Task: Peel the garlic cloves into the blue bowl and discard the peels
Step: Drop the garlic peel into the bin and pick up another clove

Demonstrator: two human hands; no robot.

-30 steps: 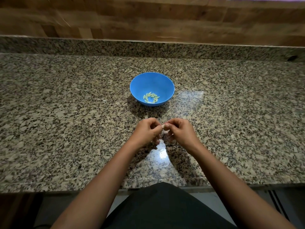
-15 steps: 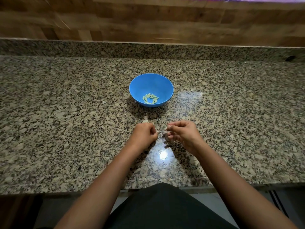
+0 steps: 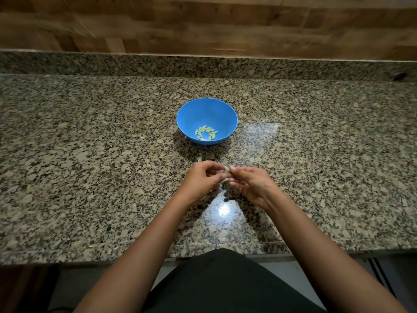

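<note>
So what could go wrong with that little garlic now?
The clove is tiny and only pinched between the left hand and right hand, so it might slip onto the speckled counter and be hard to spot. It is also held short of the bowl, so dropping it now would likely miss.

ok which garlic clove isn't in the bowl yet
The clove pinched between the left hand and right hand near the counter's front; the other cloves lie inside the blue bowl.
</note>
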